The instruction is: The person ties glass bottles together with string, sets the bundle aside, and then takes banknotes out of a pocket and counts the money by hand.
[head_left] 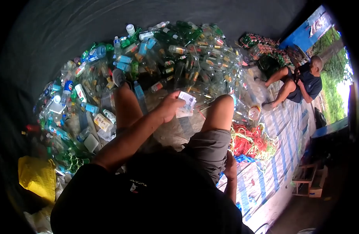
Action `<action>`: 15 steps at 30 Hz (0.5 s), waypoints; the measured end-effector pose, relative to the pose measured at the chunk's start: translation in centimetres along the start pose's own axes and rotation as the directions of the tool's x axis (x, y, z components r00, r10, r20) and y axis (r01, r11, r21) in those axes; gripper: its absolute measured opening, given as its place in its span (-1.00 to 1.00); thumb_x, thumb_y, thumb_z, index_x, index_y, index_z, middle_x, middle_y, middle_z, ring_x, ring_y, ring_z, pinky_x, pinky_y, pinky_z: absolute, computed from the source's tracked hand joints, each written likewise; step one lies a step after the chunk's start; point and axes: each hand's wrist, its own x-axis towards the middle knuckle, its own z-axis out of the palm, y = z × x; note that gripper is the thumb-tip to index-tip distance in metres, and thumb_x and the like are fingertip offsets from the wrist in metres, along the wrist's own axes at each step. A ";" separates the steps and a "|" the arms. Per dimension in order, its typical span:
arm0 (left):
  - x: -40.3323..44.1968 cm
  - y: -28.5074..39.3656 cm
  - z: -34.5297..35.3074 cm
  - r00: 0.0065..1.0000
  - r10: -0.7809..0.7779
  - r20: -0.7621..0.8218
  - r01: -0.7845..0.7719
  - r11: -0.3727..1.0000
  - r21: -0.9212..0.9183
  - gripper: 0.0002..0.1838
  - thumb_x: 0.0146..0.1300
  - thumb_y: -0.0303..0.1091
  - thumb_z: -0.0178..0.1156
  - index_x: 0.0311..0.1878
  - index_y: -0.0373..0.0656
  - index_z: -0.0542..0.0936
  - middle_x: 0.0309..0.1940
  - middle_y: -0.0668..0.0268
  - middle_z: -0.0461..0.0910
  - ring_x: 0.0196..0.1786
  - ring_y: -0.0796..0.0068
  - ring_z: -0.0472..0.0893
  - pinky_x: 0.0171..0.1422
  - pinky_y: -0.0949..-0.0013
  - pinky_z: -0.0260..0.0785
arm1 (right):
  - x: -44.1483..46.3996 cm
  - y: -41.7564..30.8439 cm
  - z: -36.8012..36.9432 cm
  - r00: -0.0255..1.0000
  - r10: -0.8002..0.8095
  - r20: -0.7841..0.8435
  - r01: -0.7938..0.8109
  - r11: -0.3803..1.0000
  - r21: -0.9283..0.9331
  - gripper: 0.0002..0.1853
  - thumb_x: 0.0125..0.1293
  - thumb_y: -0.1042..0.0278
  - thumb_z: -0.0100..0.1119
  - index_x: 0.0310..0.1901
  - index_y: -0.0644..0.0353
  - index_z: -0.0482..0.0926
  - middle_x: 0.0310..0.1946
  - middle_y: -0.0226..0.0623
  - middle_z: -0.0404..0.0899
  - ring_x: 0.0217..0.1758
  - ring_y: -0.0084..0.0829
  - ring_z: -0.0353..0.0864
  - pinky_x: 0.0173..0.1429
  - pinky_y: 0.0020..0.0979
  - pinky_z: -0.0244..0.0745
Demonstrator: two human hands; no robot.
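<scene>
My left hand is raised between my knees, its fingers closed on the edge of a small printed sheet. The sheet is whitish with dark purple and pinkish print; whether it is paper or plastic I cannot tell. Low beside my right thigh is my right hand, its fingers mostly hidden against the dark shorts. Close to that hand lies a tangle of red and light-green plastic strands, with some blue strands at its lower edge.
A big heap of clear and green plastic bottles lies in front and to the left. A yellow bag sits at far left. Blue-striped sheeting covers the ground. At right another person sits near bundled strands; a wooden stool stands lower right.
</scene>
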 end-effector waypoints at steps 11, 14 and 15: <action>-0.4 0.3 -1.4 0.997 -0.068 -0.029 0.066 0.995 -0.073 -0.71 0.35 -0.50 0.16 0.12 -0.25 0.56 -0.08 0.21 0.68 -0.08 0.32 0.71 0.07 0.15 0.62 | 1.3 -8.5 -9.1 0.932 0.361 0.029 -0.351 0.921 -0.172 -0.66 0.29 0.49 0.21 0.11 0.25 0.58 -0.12 -0.09 0.70 -0.09 -0.34 0.71 0.02 -0.35 0.56; -0.1 0.3 -1.6 0.998 -0.044 -0.050 0.043 0.998 -0.036 -0.72 0.36 -0.47 0.17 0.12 -0.23 0.57 -0.08 0.25 0.68 -0.09 0.37 0.71 0.05 0.17 0.62 | 4.5 -9.5 -9.8 0.965 0.177 -0.195 -0.178 0.984 0.010 -0.74 0.41 0.47 0.08 0.07 0.32 0.58 -0.21 -0.17 0.70 -0.17 -0.44 0.67 -0.07 -0.40 0.55; -0.2 0.6 -1.2 0.998 -0.041 -0.056 0.039 0.999 -0.029 -0.73 0.37 -0.45 0.17 0.11 -0.23 0.57 -0.08 0.26 0.68 -0.09 0.40 0.71 0.04 0.19 0.62 | 5.7 -11.1 -9.8 0.919 0.267 -0.289 -0.220 0.958 0.185 -0.76 0.43 0.51 0.04 0.05 0.34 0.58 -0.24 -0.22 0.69 -0.23 -0.48 0.66 -0.14 -0.45 0.54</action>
